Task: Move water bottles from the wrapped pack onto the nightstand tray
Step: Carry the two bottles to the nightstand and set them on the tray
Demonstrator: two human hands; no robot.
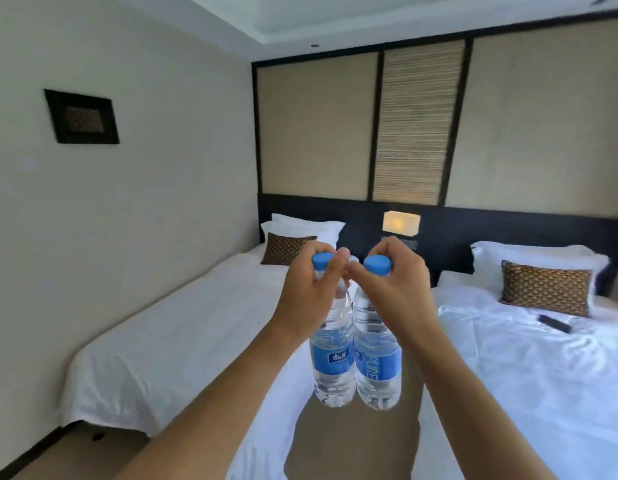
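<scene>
Two clear water bottles with blue caps and blue labels hang side by side in the air, touching each other. My left hand [309, 292] grips the left water bottle [331, 362] by its neck. My right hand [392, 289] holds the right water bottle [378, 365] the same way, just under the cap. Both bottles are upright and raised in front of me, above the aisle between two beds. The wrapped pack and the nightstand tray are not in view; my hands hide the spot between the bed heads.
A white bed [182, 337] lies to the left and another white bed [529, 368] to the right, each with a patterned cushion. A dark remote [554, 323] rests on the right bed. A lit lamp [401, 222] glows on the dark headboard. A brown floor strip [352, 441] runs between the beds.
</scene>
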